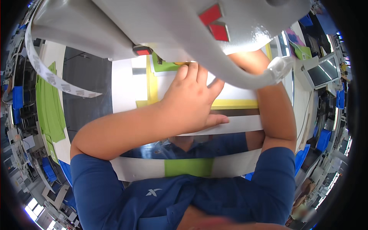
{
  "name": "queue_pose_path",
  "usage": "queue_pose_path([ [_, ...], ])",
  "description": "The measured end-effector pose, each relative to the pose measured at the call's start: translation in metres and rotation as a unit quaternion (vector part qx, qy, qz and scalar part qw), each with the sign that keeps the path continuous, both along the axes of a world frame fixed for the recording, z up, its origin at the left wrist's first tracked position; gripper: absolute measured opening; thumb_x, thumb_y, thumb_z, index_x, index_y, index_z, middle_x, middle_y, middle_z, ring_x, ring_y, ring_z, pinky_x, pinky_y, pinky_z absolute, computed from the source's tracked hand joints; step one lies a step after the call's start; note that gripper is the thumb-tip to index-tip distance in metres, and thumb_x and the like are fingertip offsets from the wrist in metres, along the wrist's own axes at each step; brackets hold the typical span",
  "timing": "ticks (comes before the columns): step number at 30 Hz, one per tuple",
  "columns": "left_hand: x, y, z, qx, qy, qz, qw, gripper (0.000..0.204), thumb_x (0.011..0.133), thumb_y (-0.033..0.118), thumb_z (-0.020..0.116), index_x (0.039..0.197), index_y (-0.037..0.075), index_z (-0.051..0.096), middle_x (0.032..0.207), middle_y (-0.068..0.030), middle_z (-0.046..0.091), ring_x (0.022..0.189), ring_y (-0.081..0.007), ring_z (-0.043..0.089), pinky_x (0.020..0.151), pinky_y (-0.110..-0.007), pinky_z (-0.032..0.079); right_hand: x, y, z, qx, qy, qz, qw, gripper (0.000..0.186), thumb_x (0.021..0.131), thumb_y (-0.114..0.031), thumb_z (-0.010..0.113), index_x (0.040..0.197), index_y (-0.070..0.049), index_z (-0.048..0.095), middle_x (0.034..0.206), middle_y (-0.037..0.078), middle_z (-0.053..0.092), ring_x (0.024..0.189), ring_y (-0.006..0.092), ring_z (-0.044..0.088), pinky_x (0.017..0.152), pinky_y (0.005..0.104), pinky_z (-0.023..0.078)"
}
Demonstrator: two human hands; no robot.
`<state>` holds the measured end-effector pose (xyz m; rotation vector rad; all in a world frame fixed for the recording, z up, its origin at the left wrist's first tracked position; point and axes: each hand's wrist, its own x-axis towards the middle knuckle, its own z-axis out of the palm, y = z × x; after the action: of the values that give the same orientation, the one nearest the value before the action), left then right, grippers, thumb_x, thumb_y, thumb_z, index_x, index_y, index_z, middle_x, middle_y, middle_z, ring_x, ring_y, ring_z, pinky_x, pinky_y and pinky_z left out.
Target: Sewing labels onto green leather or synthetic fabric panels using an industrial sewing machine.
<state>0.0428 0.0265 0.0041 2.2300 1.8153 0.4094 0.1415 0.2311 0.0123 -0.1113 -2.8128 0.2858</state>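
Observation:
My left hand (pixel 193 97) lies palm down with its fingers apart on a white sheet edged with yellow strips (pixel 234 103). Its fingertips reach a flat green piece (pixel 166 66) on the sheet, just under the front of a large light grey machine (pixel 153 23) that looks like a sewing machine. My right hand (pixel 249 61) extends beneath the machine's right side; the machine covers its fingers, so what they touch cannot be seen. A curved, pale tube (pixel 230 65) crosses the view between my two hands.
Long green pieces (pixel 50 107) are piled on the left. Another green piece (pixel 188 167) lies at the near edge, close to my body. A printed white strip (pixel 53 80) dangles at the upper left. On the right stand a screen (pixel 324 72) and a blue bin (pixel 324 140).

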Motion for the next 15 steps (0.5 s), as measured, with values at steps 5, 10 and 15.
queue_pose_path([
  [5,0.002,-0.007,0.001,-0.016,-0.009,-0.021,1.000,0.098,0.088,0.073,0.069,0.156,0.004,0.052,0.145,-0.0449,0.048,0.135,-0.0550,0.049,0.113,-0.061,0.040,-0.003,-0.008,0.017,0.043,-0.162,-0.062,0.984,0.018,0.075,-0.017,0.073,0.084,-0.002,0.073,0.100,0.019,0.068,0.098,0.0380,0.064,0.090,0.0469,0.051],
  [10,0.007,-0.016,0.006,-0.016,-0.013,-0.046,0.999,0.098,0.088,0.075,0.069,0.155,0.005,0.054,0.147,-0.0474,0.045,0.139,-0.0580,0.045,0.114,-0.059,0.038,0.015,-0.010,-0.016,0.070,0.001,-0.010,0.997,0.015,0.078,-0.023,0.074,0.080,-0.008,0.076,0.105,0.010,0.067,0.099,0.0294,0.064,0.089,0.0431,0.050],
  [15,0.014,-0.027,0.005,-0.009,0.011,-0.057,0.998,0.098,0.088,0.077,0.067,0.153,0.006,0.056,0.149,-0.0497,0.043,0.140,-0.0603,0.043,0.115,-0.059,0.037,0.022,-0.024,-0.026,0.041,0.013,-0.057,0.997,0.014,0.088,-0.020,0.070,0.092,-0.007,0.073,0.102,0.009,0.066,0.098,0.0310,0.063,0.088,0.0439,0.051],
])
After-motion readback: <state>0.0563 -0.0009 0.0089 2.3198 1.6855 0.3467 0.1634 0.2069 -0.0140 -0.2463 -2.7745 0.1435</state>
